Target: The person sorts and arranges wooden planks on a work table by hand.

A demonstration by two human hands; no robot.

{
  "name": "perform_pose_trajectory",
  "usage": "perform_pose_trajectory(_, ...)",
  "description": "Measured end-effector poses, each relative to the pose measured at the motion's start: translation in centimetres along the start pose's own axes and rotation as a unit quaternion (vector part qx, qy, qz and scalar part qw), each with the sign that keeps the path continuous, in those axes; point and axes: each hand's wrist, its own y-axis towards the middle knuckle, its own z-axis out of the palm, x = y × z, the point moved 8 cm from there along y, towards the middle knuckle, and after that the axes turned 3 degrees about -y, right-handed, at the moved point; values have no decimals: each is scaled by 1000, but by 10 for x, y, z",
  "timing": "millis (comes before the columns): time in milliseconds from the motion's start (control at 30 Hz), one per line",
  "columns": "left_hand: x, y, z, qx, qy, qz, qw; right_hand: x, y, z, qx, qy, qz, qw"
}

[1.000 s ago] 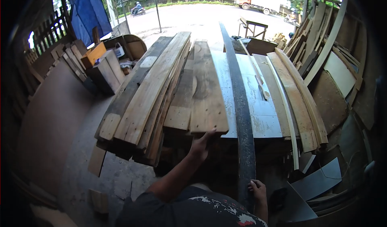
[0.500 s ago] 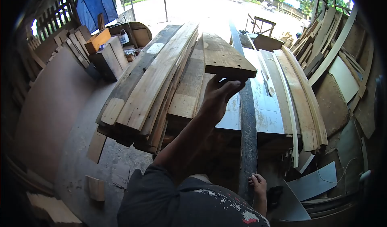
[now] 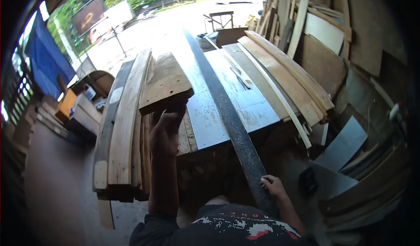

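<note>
My left hand (image 3: 167,125) is raised and closed on the near end of a thick wooden plank (image 3: 164,80), gripping it from below. The plank reaches away from me over the work table, and its cut end faces me with small dark holes in the upper face. Lower on the right, my right hand (image 3: 273,185) has its fingers curled at the right edge of a long, dark, scuffed board (image 3: 223,110). That board runs lengthwise over a pale sheet (image 3: 258,110) on the table, its near end sticking out toward my body.
To the left lies a stack of planks (image 3: 124,141). Long boards (image 3: 291,82) and a thin strip (image 3: 278,93) lie on the table's right side. Sheets and offcuts (image 3: 323,62) lean at the right. A box with an orange top (image 3: 66,104) stands at the left.
My view has turned to the right, so the table and stack appear further left. The left hand still grips the plank, now lower in view. My right hand stays at the dark board's edge.
</note>
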Motion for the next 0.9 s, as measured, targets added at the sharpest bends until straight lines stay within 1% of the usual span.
perform_pose_trajectory(100,3,-1,-3,20,-5,-14,1000,-2,-2,0,-10,1,4,1000)
perform_pose_trajectory(167,2,1,-1,15,-10,-7,1000,3,-2,-1,-7,-18,4,1000)
perform_pose_trajectory(333,-1,6,-6,-9,-2,-7,1000,-2,-3,-2,-9,7,4,1000)
perform_pose_trajectory(433,-2,8,-7,-5,-11,-10,1000,-2,-2,-3,-17,-3,1,1000)
perform_pose_trajectory(567,-2,8,-5,15,10,-20,1000,2,-6,-5,-26,-14,6,1000)
perform_pose_trajectory(667,-3,7,-1,19,14,-18,1000,-7,-1,-4,-25,-6,-1,1000)
perform_pose_trajectory(767,0,5,-3,-20,-7,-19,1000,-12,1,-4,-22,5,-5,1000)
perform_pose_trajectory(867,4,6,-8,-19,-20,-5,1000,-10,0,-4,-19,4,0,1000)
perform_pose_trajectory(900,7,5,-7,-17,-17,-14,1000,-11,-1,-5,-22,13,2,1000)
